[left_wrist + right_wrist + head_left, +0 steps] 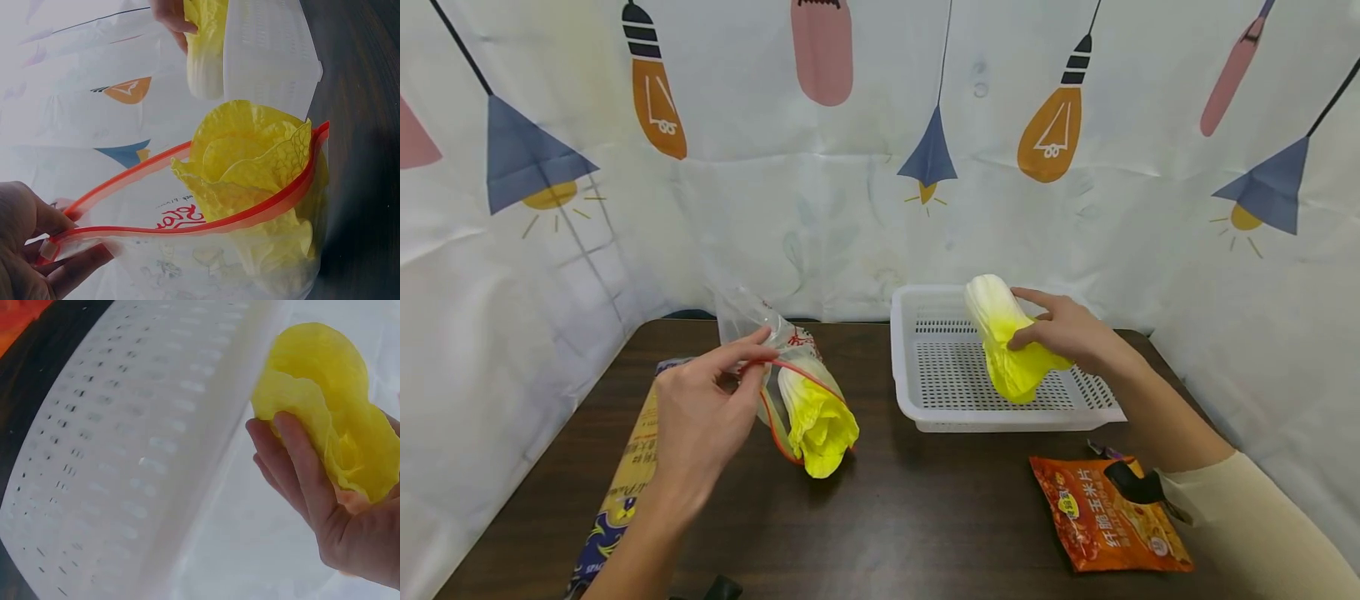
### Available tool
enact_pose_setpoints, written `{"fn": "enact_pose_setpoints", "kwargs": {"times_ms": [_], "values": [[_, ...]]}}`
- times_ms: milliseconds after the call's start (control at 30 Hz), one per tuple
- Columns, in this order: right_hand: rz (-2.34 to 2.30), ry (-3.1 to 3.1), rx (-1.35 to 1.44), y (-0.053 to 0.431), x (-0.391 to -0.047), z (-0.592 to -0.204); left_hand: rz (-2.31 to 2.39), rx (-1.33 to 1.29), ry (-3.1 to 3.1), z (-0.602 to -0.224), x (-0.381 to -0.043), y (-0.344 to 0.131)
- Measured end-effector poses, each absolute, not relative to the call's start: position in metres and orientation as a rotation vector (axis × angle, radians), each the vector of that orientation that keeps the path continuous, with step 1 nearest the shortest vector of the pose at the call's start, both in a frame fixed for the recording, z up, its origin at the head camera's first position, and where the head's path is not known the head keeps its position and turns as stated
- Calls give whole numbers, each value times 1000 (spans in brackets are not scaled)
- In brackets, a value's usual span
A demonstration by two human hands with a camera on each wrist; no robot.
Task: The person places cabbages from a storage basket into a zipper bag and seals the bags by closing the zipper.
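My left hand (711, 408) pinches the corner of a clear zip bag (187, 250) by its red-edged mouth, which gapes open. Inside the bag lies a napa cabbage (820, 425), its yellow leaf end poking out of the opening toward me. On the right, my right hand (1067, 333) grips a second napa cabbage (1000, 333), tilted with its white base up and away. This cabbage is over the white perforated basket (906, 367). In the right wrist view, fingers (303, 469) curl round its yellow leaves (319, 362), beside the basket's wall.
An orange snack packet (1105, 517) lies on the dark table (880, 517) in front of the basket, below my right forearm. A long yellow and blue packet (625, 492) lies at the left, partly behind my left arm. A printed curtain (850, 225) hangs around the back and sides.
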State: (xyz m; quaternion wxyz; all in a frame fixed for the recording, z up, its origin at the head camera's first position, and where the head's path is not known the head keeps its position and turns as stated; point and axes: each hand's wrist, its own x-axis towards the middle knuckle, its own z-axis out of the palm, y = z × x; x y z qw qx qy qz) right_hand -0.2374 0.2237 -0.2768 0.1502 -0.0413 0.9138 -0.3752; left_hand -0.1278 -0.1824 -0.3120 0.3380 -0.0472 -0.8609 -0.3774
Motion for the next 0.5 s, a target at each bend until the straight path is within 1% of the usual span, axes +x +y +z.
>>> {"fn": "enact_pose_setpoints", "kwargs": {"times_ms": [200, 500], "values": [[-1133, 2607, -130, 220, -227, -269, -971, -132, -2244, -312, -128, -183], [-1253, 2584, -207, 201, -202, -258, -969, -122, -2250, -312, -128, -183]]}}
